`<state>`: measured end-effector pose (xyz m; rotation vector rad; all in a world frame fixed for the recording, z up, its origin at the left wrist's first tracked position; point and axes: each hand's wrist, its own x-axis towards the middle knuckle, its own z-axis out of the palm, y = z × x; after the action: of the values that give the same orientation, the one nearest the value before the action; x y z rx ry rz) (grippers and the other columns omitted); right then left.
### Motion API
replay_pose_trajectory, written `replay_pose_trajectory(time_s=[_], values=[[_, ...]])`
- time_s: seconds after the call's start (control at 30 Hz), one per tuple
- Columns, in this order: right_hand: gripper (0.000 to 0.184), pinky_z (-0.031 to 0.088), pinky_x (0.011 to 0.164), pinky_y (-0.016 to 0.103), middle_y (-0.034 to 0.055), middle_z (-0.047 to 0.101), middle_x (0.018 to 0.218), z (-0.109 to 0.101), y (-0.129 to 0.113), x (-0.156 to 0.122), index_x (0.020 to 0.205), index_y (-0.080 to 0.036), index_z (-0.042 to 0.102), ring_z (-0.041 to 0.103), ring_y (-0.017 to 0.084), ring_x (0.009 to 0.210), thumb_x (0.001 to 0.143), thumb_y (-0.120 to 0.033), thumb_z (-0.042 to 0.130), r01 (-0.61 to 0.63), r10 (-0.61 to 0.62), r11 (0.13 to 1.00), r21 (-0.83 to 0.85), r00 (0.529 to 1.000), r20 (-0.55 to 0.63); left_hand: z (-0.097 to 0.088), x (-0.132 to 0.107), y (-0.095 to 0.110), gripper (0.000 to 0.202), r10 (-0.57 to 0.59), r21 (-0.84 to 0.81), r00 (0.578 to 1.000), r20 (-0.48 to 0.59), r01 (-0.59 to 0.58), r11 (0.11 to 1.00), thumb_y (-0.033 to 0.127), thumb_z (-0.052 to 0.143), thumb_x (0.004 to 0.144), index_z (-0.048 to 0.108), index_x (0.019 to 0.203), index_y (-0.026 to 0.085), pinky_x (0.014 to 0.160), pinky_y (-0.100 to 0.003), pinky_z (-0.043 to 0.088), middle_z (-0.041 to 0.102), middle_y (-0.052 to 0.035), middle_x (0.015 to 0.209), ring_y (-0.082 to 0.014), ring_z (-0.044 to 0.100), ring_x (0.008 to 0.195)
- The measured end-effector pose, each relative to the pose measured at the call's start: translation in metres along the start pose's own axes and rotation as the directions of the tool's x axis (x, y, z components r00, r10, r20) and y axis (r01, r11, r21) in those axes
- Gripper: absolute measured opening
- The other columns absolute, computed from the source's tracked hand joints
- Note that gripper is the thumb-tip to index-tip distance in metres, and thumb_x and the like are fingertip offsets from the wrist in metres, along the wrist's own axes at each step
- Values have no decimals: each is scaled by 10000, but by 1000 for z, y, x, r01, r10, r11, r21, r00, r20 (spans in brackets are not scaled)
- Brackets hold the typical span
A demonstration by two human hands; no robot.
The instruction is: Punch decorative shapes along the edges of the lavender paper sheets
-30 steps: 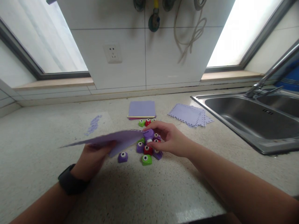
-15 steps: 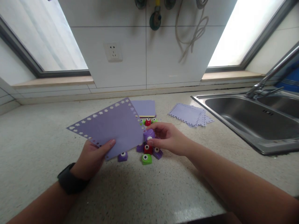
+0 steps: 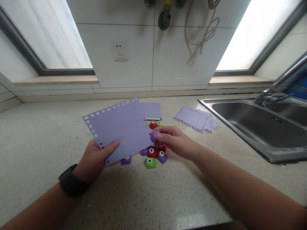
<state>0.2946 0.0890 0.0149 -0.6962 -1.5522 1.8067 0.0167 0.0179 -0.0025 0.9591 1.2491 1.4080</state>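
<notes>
My left hand (image 3: 97, 156) grips a sheet of purple paper (image 3: 122, 127) by its lower left side, thumb on top. Cut-out shapes, among them stars and hearts, run along the sheet's upper and left edges. Between thumb and fingers of my right hand (image 3: 171, 139) is a purple craft punch (image 3: 153, 136), at the right edge of the sheet. Whether the paper sits inside its slot I cannot tell. Below it on the counter lie more punches: a red punch (image 3: 152, 152), a green punch (image 3: 151, 163) and several purple ones, partly hidden by the paper.
Behind the held sheet lies a stack of purple paper (image 3: 153, 110). Several sheets with punched edges (image 3: 193, 117) are spread to the right, beside a steel sink (image 3: 240, 127) with a faucet (image 3: 271, 91). A tiled wall with a socket (image 3: 119, 51) closes off the counter's back.
The sheet has turned slightly and shifted right at its left corner, its face now flatter to view. My right hand has tilted the purple punch at the sheet's edge. The view has shifted a little.
</notes>
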Motion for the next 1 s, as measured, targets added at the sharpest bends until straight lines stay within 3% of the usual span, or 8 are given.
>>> replay_pose_trajectory(time_s=[0.47, 0.8, 1.0], values=[[347, 478, 684, 270, 20, 627, 827, -1, 0, 0, 952, -158, 728, 581, 131, 735, 890, -492, 795, 6, -5, 1000, -23, 1000, 27, -2, -2, 2, 390, -14, 32, 1000, 7, 14, 999, 378, 908, 755, 805, 1108, 248, 927, -401, 652, 836, -53, 1169, -320, 787, 1063], [353, 477, 654, 277, 21, 629, 812, -1, -1, 0, 963, -158, 726, 577, 137, 725, 891, -497, 791, 1, -1, 999, -40, 1000, 20, 0, -2, 2, 469, 4, 47, 1000, 15, -5, 999, 388, 908, 747, 783, 1153, 188, 916, -421, 651, 830, -95, 1176, -325, 791, 1039], [366, 445, 600, 258, 20, 629, 802, 0, -1, -1, 962, -153, 719, 571, 127, 702, 887, -503, 793, -9, 10, 999, -42, 1000, 20, -2, -1, 0, 400, -4, 48, 1000, 13, 4, 999, 385, 896, 768, 807, 1120, 218, 900, -401, 657, 833, -80, 1175, -309, 801, 1005]])
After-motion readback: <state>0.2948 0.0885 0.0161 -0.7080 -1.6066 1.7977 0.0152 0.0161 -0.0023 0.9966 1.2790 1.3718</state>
